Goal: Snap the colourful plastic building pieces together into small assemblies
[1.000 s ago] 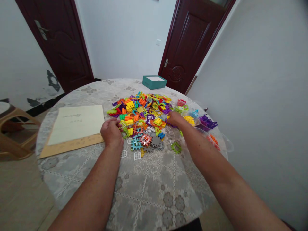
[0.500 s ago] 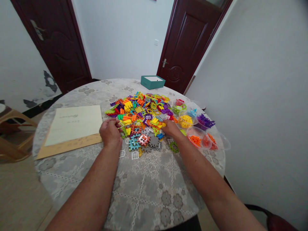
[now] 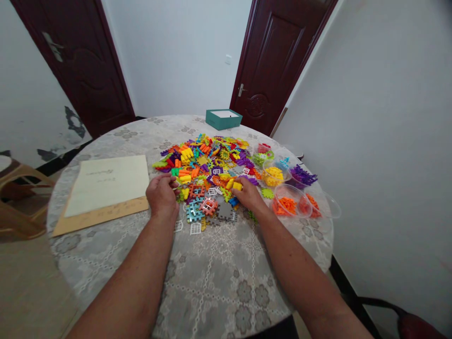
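Observation:
A heap of colourful plastic building blocks covers the middle of the table. My right hand is at the near right side of the heap, its fingers closed on a yellow block. My left hand rests at the heap's left edge with curled fingers; whatever they may hold is hidden. Between the hands lie a pink square block with a white window, a light blue toothed block and a grey toothed block. White window pieces lie nearest me.
Clear plastic tubs stand on the right, one with yellow pieces, another with orange pieces. Purple pieces are beside them. Paper on a cardboard sheet lies left. A green box stands at the back.
My right hand has drawn slightly toward me, and a yellow block now shows at its fingertips. My left hand has hardly moved. The view has shifted a little.

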`<move>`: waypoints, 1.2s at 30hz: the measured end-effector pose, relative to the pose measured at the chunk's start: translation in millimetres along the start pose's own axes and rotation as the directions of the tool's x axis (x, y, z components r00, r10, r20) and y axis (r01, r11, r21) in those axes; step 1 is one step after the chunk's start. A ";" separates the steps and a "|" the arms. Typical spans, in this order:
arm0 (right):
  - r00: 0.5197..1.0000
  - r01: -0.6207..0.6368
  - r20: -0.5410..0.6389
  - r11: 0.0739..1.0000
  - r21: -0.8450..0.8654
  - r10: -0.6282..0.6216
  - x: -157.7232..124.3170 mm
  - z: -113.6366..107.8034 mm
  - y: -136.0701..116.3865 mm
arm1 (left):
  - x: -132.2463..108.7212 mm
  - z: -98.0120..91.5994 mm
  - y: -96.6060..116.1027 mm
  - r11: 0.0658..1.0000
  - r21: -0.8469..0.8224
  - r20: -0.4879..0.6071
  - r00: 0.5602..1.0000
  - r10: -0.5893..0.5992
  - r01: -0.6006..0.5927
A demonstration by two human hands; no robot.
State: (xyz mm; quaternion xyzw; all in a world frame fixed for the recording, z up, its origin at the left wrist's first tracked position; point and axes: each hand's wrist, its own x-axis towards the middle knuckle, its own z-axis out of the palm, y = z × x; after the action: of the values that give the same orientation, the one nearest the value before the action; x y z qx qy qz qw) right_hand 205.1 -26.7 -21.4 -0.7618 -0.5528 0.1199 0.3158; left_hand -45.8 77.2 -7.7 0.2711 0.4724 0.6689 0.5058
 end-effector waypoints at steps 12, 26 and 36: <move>0.989 -0.143 -0.056 0.985 -0.101 0.137 4.8 7.1 -21.0 | 1.1 0.4 0.3 1.000 0.019 0.014 1.000 0.009 -0.009; 0.996 0.046 -0.083 0.999 0.022 -0.044 -8.7 -5.3 -8.4 | 6.8 2.4 -1.6 0.997 0.063 0.017 0.999 0.048 -0.049; 0.963 -0.119 -0.261 0.974 -0.191 0.066 -1.7 -121.0 -11.1 | 5.4 0.9 -0.5 0.999 0.046 0.014 1.000 0.023 -0.023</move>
State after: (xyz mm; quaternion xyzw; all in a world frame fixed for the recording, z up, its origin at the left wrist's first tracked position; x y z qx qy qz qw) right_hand 260.3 -68.4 78.5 -0.8243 -0.4809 -0.0212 0.2979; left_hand -46.7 82.6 -8.4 0.2924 0.4811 0.6619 0.4949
